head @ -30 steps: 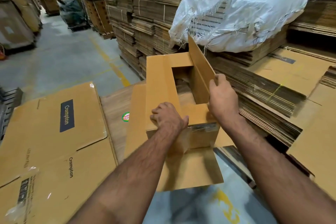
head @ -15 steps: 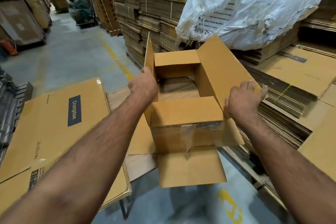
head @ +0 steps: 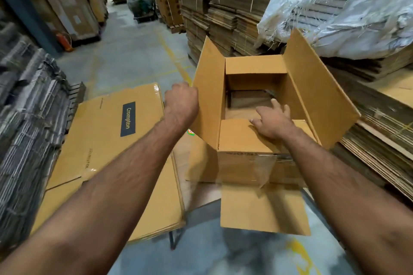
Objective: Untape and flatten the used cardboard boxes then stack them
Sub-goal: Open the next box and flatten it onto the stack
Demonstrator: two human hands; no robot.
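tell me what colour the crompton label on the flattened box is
Dark navy rectangular label with pale lettering, on the flattened tan cardboard box; head view.

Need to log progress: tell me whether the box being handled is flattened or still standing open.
Still standing open. The cardboard box keeps its walls up, top flaps spread, hollow interior visible; clear tape remains on its near side.

The box (head: 243, 163) mouth is open at the top; its far half is free down to the bottom, while the right hand (head: 271, 121) lies over the near flap. Raised flaps wall it left and right, the left hand (head: 182, 101) gripping the left one. Stacks (head: 223, 11) crowd far and right. The floor (head: 125, 51) aisle far left is open.
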